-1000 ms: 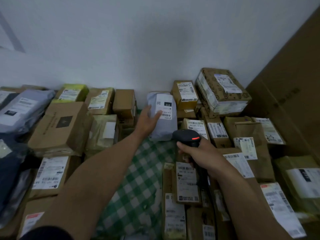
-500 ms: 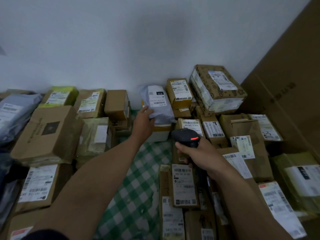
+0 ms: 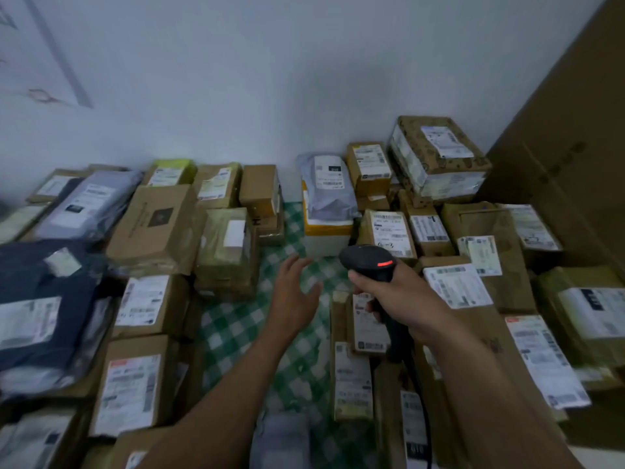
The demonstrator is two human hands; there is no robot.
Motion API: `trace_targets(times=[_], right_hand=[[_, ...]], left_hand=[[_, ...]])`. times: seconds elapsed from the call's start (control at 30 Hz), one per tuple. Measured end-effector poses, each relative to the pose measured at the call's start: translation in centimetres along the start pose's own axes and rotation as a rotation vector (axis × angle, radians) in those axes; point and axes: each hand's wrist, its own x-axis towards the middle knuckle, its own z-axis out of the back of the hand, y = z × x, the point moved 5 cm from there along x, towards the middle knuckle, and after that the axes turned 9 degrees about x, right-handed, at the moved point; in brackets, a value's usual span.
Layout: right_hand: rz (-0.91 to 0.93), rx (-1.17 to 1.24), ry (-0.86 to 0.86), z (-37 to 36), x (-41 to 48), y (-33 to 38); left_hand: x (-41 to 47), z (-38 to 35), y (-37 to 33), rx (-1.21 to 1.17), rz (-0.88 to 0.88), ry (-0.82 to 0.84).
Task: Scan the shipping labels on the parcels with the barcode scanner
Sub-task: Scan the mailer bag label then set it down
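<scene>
Right hand [image 3: 402, 292] clenched on scanner [image 3: 368, 262]; left hand [image 3: 294, 292] slack, empty, above checked cloth [image 3: 236, 326]. Just beyond scanner: labelled box [image 3: 389, 231], lengthwise toward the wall [image 3: 304, 96], nearer the right.

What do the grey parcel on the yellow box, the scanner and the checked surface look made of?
The grey parcel looks like thin plastic mailer film, faintly glossy: soft wrinkles, rounded corners. The scanner looks like hard matte black plastic: smooth moulded head. The checked surface is probably woven cloth, possibly vinyl; blur leaves it open.
</scene>
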Motion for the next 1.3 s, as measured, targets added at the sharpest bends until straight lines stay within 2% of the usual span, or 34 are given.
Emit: trace_targets(times=[0.2, 0.37, 0.47, 0.6, 0.83, 1.03, 1.3], right_hand=[[0.007, -0.026, 0.074, -2.6, -5.6, -4.7], [-0.042, -0.048, 0.124, -4.1, -9.1, -8.9], [-0.052, -0.076, 0.128, -4.5, -10.3, -11.4], [-0.032, -0.093, 0.131, -4.9, -11.6, -13.7], [-0.031, -0.107, 0.155, -5.3, -13.2, -16.0], [-0.062, -0.090, 0.117, -4.5, -13.7, -17.8], [-0.081, -0.046, 0.076, -3.6, -13.4, -18.5]], left_hand=[[-16.2, -0.8, 7.1, 0.030, 0.269, 0.114], [-23.4, -2.5, 10.3, 0.024, 0.376, 0.221], [-25.7, -4.0, 10.9, 0.044, 0.353, 0.235], [-27.8, -4.5, 11.3, 0.048, 0.393, 0.159], [-28.7, -4.7, 12.6, 0.159, 0.424, 0.187], [-27.2, -4.7, 12.0, 0.032, 0.490, 0.086], [-26.1, -2.6, 9.3, -0.103, 0.470, 0.081]])
